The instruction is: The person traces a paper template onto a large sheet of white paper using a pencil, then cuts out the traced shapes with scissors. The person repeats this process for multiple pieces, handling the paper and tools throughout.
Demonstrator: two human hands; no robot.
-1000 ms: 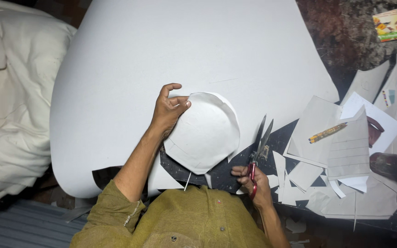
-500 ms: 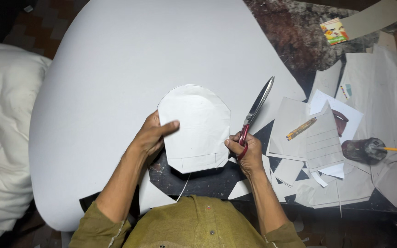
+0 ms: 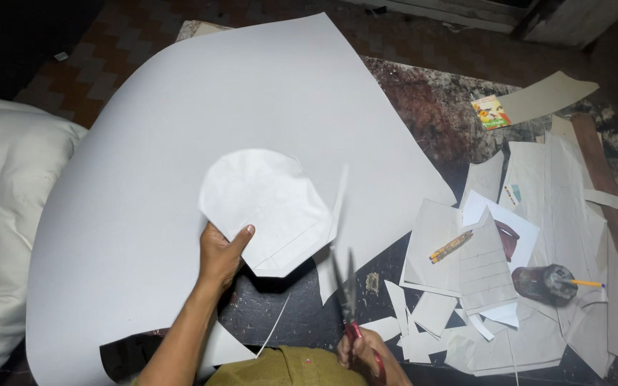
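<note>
Seen from above: a person's left hand (image 3: 222,256), lower centre of frame, has its grip pinched on the lower-left edge of a rounded white paper cut-out (image 3: 266,209), thumb on top, fingers under. The cut-out sits centre frame, lifted over a big white sheet (image 3: 180,129) that covers most of the left and middle of the dark surface (image 3: 423,114).

The right hand (image 3: 366,354), at the bottom edge, has its grip clenched round the red handles of scissors (image 3: 345,286); blades point up, blurred, tips just beside the cut-out's lower-right corner. Whether the blades touch the paper can't be told.

What's changed vs. half a sec ago: the scissors, then raised to the right of the cut-out and angled toward upper right, are now down below it and near upright. The cut-out has shifted toward the upper part of the frame, its straight, angular lower-right side turned to the blades. A thin paper strip (image 3: 339,204) stands at its right edge — looks like a trimmed sliver, prob. from the outline. By the look of it, trimming is mid-way: left side rounded, lower right not yet.

Right of frame: paper scraps (image 3: 430,314), a yellow pencil (image 3: 450,246), a dark pen cup (image 3: 543,281) on its side. White bedding (image 3: 1,236) at far left.
</note>
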